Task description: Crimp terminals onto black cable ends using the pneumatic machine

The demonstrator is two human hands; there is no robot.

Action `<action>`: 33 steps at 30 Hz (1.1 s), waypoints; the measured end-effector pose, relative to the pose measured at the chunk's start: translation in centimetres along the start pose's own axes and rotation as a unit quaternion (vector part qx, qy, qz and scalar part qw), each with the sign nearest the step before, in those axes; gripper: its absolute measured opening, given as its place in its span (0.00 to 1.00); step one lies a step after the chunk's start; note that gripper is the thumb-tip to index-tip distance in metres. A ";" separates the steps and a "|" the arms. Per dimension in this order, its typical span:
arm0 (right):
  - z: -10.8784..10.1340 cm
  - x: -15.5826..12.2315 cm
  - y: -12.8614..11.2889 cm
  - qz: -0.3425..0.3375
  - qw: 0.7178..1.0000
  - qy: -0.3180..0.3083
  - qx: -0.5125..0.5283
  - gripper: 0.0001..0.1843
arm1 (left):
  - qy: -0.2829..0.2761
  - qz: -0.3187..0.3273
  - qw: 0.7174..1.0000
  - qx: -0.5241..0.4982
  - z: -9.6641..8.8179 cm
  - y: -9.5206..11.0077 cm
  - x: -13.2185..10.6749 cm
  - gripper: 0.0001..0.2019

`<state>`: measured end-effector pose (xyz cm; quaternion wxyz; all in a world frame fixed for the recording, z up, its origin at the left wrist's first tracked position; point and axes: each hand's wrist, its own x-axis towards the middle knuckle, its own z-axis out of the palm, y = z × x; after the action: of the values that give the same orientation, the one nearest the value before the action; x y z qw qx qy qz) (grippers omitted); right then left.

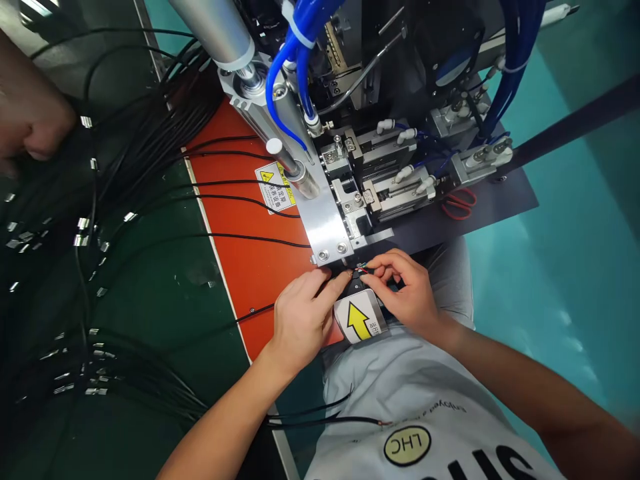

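Observation:
My left hand (303,317) rests on the orange mat (240,220), fingers closed around the end of a thin black cable at the machine's front edge. My right hand (405,287) pinches the cable's stripped tip (363,268), where small coloured wires show, just under the metal plate (327,230) of the machine. A tag with a yellow arrow (359,319) lies between my two hands.
Many black cables with metal ends (85,227) spread over the green table on the left. The machine with blue hoses (295,60) fills the top. Red scissors (460,203) lie on its base. Another person's hand (30,120) is at far left. Teal floor on the right.

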<state>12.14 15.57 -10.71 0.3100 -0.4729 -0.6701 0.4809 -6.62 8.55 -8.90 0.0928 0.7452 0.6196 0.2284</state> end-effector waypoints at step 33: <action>-1.2 4.0 0.3 0.281 0.911 -0.207 0.220 0.14 | 0.001 -0.009 0.998 -0.060 0.4 -0.7 -0.5 0.17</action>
<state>11.81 19.73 -10.78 0.1127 -0.4511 -0.4362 0.7704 -7.09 8.28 -9.63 0.1393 0.7325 0.6113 0.2651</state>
